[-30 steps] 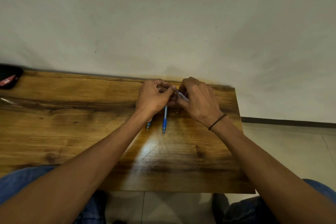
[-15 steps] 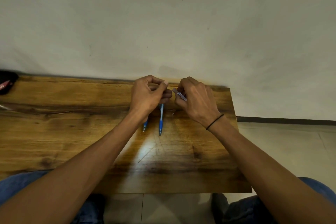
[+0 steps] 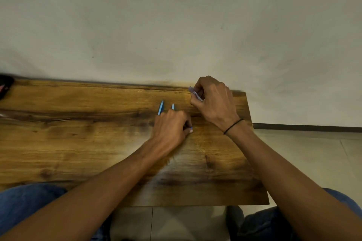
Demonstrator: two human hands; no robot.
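Item: clear pen piece point(image 3: 196, 94). Short, see-through, faintly violet at the free end, with a small printed label along its side. It is slanted, its free end pointing to 10 o'clock. It is held off the wood above the table's far right corner, at 2 o'clock from the table's middle.

Holder: right hand point(image 3: 214, 101). Fingers are curled, and the thumb and fingertips pinch the piece. The back of the hand faces the camera, and a thin black wristband point(image 3: 233, 126) circles the wrist.

Item: first blue pen point(image 3: 161, 107). Light blue, slim, lying on the wood at 8 o'clock from the clear piece. Only its far end shows.

Item: second blue pen point(image 3: 173, 106). Same blue, just beside the first at its 3 o'clock and nearly parallel. Again only the far tip shows.

Cover: left hand point(image 3: 172, 126). It lies over the near parts of both pens, fingers curled down and blurred. A small pale blue spot sits at its thumb tip. Whether the hand grips a pen cannot be told.

Support: wooden table point(image 3: 78, 143). Brown, dark-grained, its far edge against a pale wall point(image 3: 176, 25) at 12 o'clock.

Surroundings: a dark object point(image 3: 4, 86) at the table's 10 o'clock edge, cut off by the frame; tiled floor point(image 3: 313, 152) at 3 o'clock; blue jeans point(image 3: 25, 203) at 7 o'clock.
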